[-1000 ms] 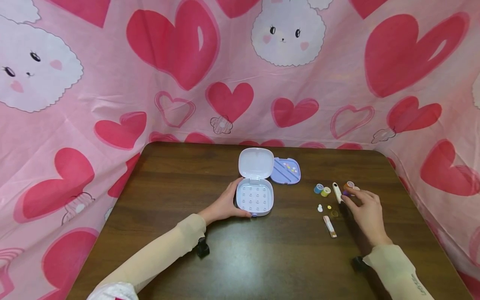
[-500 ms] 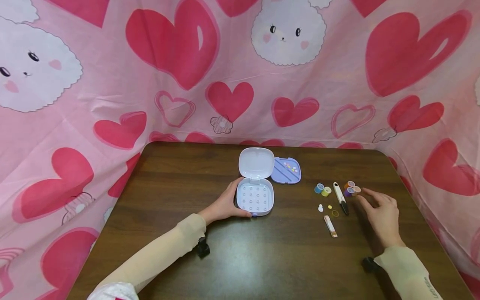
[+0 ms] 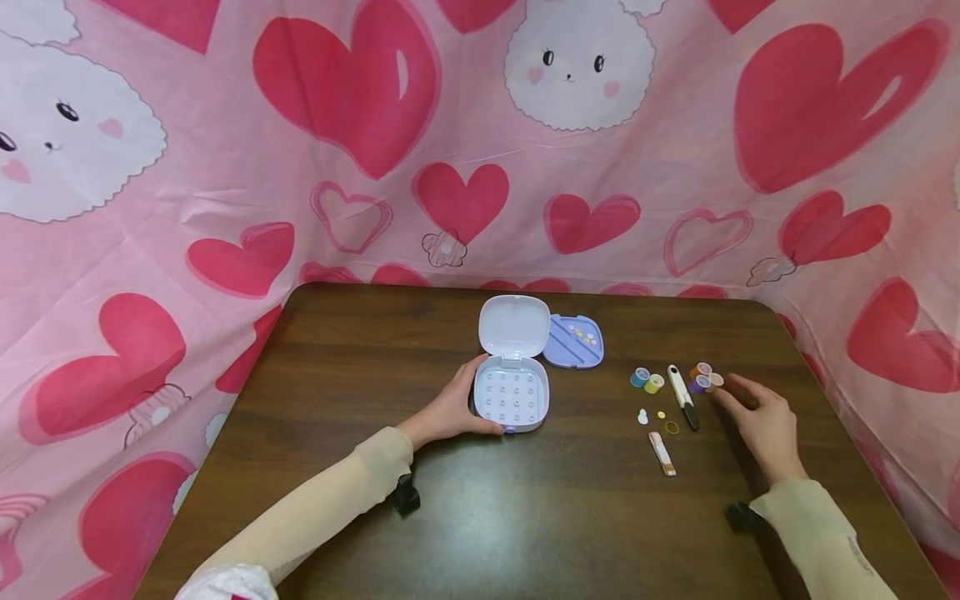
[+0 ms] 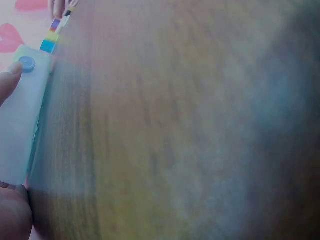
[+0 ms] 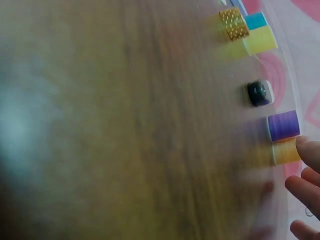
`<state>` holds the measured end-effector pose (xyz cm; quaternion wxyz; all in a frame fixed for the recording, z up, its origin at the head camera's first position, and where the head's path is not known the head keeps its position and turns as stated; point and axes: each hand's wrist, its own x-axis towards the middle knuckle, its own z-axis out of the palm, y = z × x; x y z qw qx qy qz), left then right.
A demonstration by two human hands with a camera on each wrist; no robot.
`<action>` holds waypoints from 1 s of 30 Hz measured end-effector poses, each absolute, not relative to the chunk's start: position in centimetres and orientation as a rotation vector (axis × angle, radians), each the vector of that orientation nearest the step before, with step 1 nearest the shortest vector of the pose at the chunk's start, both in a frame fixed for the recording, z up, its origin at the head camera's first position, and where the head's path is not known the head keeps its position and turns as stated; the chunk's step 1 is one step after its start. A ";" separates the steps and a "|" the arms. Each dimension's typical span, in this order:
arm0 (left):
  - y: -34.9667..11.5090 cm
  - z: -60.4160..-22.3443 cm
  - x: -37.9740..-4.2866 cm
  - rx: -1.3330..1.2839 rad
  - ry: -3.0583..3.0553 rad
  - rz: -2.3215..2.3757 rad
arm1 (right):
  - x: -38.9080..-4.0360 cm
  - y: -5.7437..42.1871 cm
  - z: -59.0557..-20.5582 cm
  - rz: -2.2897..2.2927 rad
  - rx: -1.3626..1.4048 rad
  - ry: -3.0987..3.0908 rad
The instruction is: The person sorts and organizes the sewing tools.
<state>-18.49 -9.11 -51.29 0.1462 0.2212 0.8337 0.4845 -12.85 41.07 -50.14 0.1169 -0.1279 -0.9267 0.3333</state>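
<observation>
My left hand (image 3: 450,408) holds the left side of a white sewing box (image 3: 542,400), its thumb along the front near the latch. The box's lid (image 3: 514,325) stands up, and rows of small pegs show on its floor. My right hand (image 3: 765,421) is beside a cluster of thread spools: orange (image 3: 701,371), purple (image 3: 701,385) and a pale one (image 3: 716,381). In the right wrist view its fingers are spread, with the thumb (image 5: 309,152) by the orange-yellow spool (image 5: 286,151); whether they touch I cannot tell.
A lilac tray (image 3: 566,346) with small buttons lies behind the box. Left of the cluster are a white tool with a black end (image 3: 683,398), blue (image 3: 640,377) and yellow (image 3: 654,384) spools, a gold thimble (image 3: 672,427) and a slim white tool (image 3: 662,454).
My right hand has drawn back to the right from above the spools and white tool, uncovering the purple spool, then shifted little. My left hand and the box have stayed put.
</observation>
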 end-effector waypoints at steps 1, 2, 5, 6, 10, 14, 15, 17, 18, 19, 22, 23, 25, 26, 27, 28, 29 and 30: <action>-9.1 -51.3 -18.5 0.642 2.403 1.398 | -13.0 41.2 -50.3 0.979 -0.376 -2.722; -9.1 -51.3 -18.5 0.647 2.405 1.400 | -13.1 41.3 -50.4 0.975 -0.373 -2.728; -9.0 -51.3 -18.5 0.644 2.402 1.393 | -13.5 41.5 -50.7 0.973 -0.357 -2.729; -9.0 -51.3 -18.5 0.643 2.400 1.392 | -13.6 41.6 -50.8 0.972 -0.347 -2.730; -9.1 -51.2 -18.5 0.640 2.394 1.400 | -14.0 41.6 -50.8 0.947 -0.301 -2.746; -9.1 -51.3 -18.5 0.638 2.394 1.402 | -14.2 41.5 -50.8 0.919 -0.291 -2.764; -9.1 -51.3 -18.5 0.637 2.393 1.402 | -14.3 41.5 -50.8 0.916 -0.296 -2.767; -9.2 -51.3 -18.5 0.634 2.393 1.400 | -14.3 41.5 -50.8 0.919 -0.303 -2.766; -9.2 -51.3 -18.5 0.632 2.392 1.399 | -14.4 41.4 -50.8 0.922 -0.307 -2.765; -9.2 -51.3 -18.5 0.632 2.392 1.397 | -14.4 41.4 -50.8 0.923 -0.312 -2.763; -9.2 -51.3 -18.5 0.632 2.391 1.394 | -14.4 41.4 -50.8 0.939 -0.334 -2.754; -9.2 -51.2 -18.5 0.634 2.391 1.395 | -14.4 41.4 -50.8 0.945 -0.344 -2.751; -9.2 -51.2 -18.5 0.634 2.391 1.395 | -14.4 41.3 -50.8 0.958 -0.364 -2.744; -9.2 -51.2 -18.5 0.633 2.391 1.395 | -14.4 41.3 -50.8 0.966 -0.374 -2.740; -9.2 -51.2 -18.5 0.632 2.392 1.395 | -14.4 41.3 -50.7 0.973 -0.383 -2.735; -9.2 -51.2 -18.5 0.632 2.394 1.394 | -14.4 41.3 -50.7 0.978 -0.390 -2.731; -9.2 -51.2 -18.5 0.633 2.395 1.394 | -14.3 41.2 -50.7 0.986 -0.398 -2.724; -9.2 -51.2 -18.5 0.634 2.395 1.393 | -14.3 41.2 -50.7 0.992 -0.409 -2.720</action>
